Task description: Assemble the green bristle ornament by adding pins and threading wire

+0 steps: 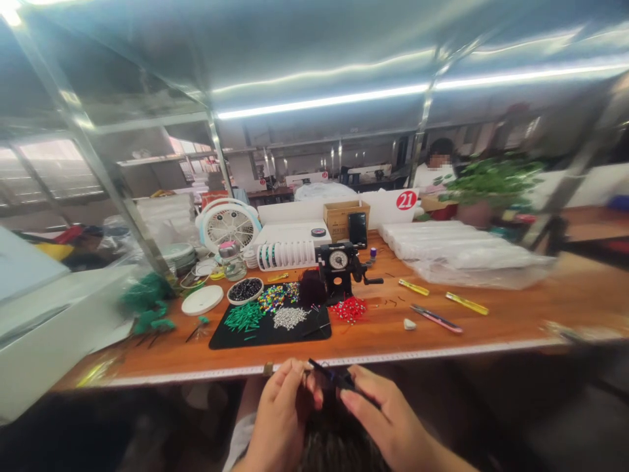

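Just in front of the table's near edge, my left hand point(284, 410) is closed, its thumb and fingers pinched on something too small to make out. My right hand point(386, 406) is wrapped round a slim black tool point(330, 375), whose tip points left and reaches the left fingertips. Dark fibres point(339, 439) show below both hands. Beyond them, a black mat point(270, 335) bears green pieces point(244, 316), silvery beads point(291, 318) and multicoloured beads point(272, 298). A dish of black beads point(245, 290) stands at its back left.
A black hand-cranked device point(339, 265) stands behind red pieces point(350, 308). Box cutters point(436, 318) lie to the right, near plastic-wrapped rolls point(457, 252). At the left are a fan point(229, 226), a white lid point(202, 299) and green material point(147, 295). A person point(436, 167) is in the background.
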Motion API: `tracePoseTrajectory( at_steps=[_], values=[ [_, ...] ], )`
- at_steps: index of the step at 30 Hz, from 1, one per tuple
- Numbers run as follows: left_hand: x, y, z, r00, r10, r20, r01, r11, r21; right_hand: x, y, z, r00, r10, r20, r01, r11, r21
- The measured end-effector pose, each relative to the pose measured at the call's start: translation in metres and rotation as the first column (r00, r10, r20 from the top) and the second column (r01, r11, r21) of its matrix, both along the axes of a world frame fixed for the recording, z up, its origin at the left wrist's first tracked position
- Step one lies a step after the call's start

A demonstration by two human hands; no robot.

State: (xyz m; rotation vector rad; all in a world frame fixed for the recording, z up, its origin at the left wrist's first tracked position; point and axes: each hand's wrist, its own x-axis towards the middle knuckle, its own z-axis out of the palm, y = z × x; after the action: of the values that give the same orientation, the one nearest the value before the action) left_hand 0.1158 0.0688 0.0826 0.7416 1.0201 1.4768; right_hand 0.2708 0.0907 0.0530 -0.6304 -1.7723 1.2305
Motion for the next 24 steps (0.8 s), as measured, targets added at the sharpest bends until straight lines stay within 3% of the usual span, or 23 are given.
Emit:
tracePoseTrajectory(
  at_steps=[16,22,24],
  values=[
    [-0.004,0.001,-0.006,0.997,-0.006,-0.071,0.008,1.000,0.025,0.004,0.002,0.000,0.997,-0.051,0.062,0.052,0.999,-0.011],
    [-0.002,0.004,-0.002,0.985,-0.165,0.040,0.167,0.986,-0.032,0.011,0.005,0.002,0.996,-0.048,0.081,0.052,0.997,-0.049],
    [-0.001,0.005,-0.002,0.983,-0.163,0.082,0.168,0.984,-0.054,0.017,0.006,-0.002,0.989,-0.080,0.120,0.085,0.996,-0.034]
  ],
)
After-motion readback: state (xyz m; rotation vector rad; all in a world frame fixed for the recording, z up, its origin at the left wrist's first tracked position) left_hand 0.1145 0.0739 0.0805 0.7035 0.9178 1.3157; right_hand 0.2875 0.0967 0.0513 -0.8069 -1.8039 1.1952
